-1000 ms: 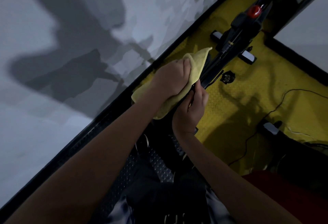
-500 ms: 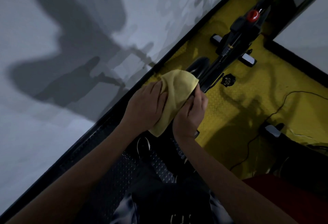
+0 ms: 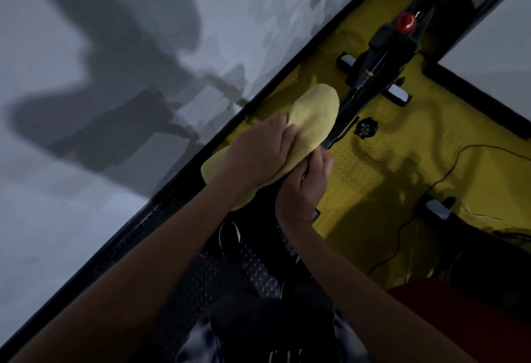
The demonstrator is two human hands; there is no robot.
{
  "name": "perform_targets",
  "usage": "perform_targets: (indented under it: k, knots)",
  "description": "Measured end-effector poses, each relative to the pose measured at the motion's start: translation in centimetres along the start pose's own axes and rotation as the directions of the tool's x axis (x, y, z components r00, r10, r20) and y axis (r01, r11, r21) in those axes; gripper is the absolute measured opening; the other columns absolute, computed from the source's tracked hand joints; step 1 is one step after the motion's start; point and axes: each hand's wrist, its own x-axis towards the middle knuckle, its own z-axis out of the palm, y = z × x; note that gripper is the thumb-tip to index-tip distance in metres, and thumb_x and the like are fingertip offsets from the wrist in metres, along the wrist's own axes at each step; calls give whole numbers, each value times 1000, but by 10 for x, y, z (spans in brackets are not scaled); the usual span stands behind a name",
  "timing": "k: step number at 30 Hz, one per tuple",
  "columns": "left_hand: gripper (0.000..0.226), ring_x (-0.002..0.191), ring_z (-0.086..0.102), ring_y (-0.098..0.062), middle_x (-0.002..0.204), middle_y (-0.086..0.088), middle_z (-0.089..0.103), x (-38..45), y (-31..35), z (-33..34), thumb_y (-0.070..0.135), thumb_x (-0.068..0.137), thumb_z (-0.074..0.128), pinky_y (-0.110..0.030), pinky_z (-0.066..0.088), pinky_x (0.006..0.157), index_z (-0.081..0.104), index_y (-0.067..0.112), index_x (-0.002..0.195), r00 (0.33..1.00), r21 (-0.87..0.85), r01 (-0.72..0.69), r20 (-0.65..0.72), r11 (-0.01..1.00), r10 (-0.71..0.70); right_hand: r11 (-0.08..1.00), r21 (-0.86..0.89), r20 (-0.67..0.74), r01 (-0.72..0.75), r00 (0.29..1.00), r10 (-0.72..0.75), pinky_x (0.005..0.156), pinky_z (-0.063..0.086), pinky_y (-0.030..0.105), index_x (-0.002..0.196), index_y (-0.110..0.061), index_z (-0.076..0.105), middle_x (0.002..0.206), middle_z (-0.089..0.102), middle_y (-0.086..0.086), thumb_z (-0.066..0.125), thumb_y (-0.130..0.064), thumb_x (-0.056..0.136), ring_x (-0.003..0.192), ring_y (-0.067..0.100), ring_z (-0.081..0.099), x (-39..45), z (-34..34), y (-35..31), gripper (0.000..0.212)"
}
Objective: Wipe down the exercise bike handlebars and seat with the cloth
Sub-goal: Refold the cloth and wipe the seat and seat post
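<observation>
Where the frame begins on your left, a pale wall (image 3: 86,219) fills the view, crossed by dark shadows, and a black ribbed strip (image 3: 161,210) runs diagonally along its foot. Next comes your left hand (image 3: 258,155) — its fingers curl down over the yellow cloth (image 3: 313,121) and press it onto the exercise bike (image 3: 382,55), so the cloth drapes over whatever part lies beneath and hides it from you. Just beside it, your right hand (image 3: 304,187) has its fingers bent around the dark bar under the cloth's lower edge, though you cannot tell how firm the grip is. Beyond the cloth the bike's black frame runs up to a red knob (image 3: 405,22), with a pedal (image 3: 365,127) near the cloth. The bike stands on a yellow mat (image 3: 402,161); a thin black cable (image 3: 448,173) trails across it at your right, beside another dark machine (image 3: 488,242).
</observation>
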Motion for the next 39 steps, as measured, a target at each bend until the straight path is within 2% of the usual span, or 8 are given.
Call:
perform_targets:
  k: [4, 8, 13, 18, 23, 30, 34, 39]
  knots:
    - [61, 122, 58, -36, 137, -21, 59, -50, -27, -1, 37, 106, 20, -48, 48, 101, 52, -3, 139, 996, 55, -90, -6, 994, 90, 1000, -21, -24, -8, 1000, 8, 103, 45, 38, 137, 0, 56, 129, 55, 12, 40, -10, 103, 121, 20, 54, 0, 0, 0, 39]
    - [55, 142, 42, -28, 152, -15, 47, -70, -25, 2, 35, 109, 26, -45, 34, 117, 44, 2, 149, 997, -43, 5, -80, 999, -8, 1000, 24, -37, -12, 999, 13, 110, 41, 36, 145, -1, 48, 140, 53, 11, 37, -17, 105, 130, 16, 50, 0, -1, -3, 44]
    - [51, 126, 47, -20, 142, -4, 51, -64, -8, -4, 40, 104, 36, -45, 39, 109, 56, 12, 141, 977, -263, 122, -140, 957, -163, 998, -6, -33, 62, 998, -62, 105, 43, 30, 147, -11, 46, 144, 43, 11, 44, -20, 105, 130, 11, 44, 7, -10, -6, 44]
    - [33, 115, 46, -14, 120, 7, 49, -55, -23, -13, 35, 106, 43, -33, 42, 100, 72, 21, 114, 961, -489, 188, -89, 852, -263, 930, -235, 196, 283, 951, -240, 113, 29, 23, 139, -19, 58, 154, 37, 1, 57, -34, 99, 142, 17, 33, 8, -14, -11, 43]
    - [25, 88, 52, 11, 111, 3, 61, -60, -43, -21, 22, 99, 56, 2, 34, 78, 73, 21, 118, 932, -400, 152, -246, 904, -266, 830, -391, 353, 399, 897, -265, 119, 26, 51, 143, -12, 54, 156, 39, 6, 67, -35, 94, 148, 24, 30, 9, -10, -9, 56]
    - [21, 104, 59, -12, 107, 11, 63, -77, -64, -19, 19, 100, 57, -21, 41, 89, 74, 23, 110, 909, -400, 214, -254, 891, -332, 838, -373, 401, 397, 884, -241, 115, 33, 42, 143, -12, 55, 146, 46, -1, 56, -18, 100, 139, 20, 36, 29, -23, -8, 43]
    - [26, 98, 56, -6, 115, 3, 65, -76, -70, -14, 29, 104, 50, -7, 33, 80, 70, 23, 120, 946, -374, 202, -166, 905, -279, 792, -395, 409, 465, 861, -302, 114, 35, 42, 142, -4, 55, 144, 50, 9, 52, -9, 102, 137, 25, 42, 48, -26, -13, 40]
    - [30, 96, 53, -5, 111, 5, 63, -67, -59, -7, 37, 103, 51, -4, 33, 78, 68, 19, 119, 957, -359, 138, -192, 923, -218, 796, -496, 295, 347, 930, -221, 115, 34, 46, 141, -5, 54, 148, 46, 9, 48, -1, 94, 138, 27, 38, 56, -8, -30, 48]
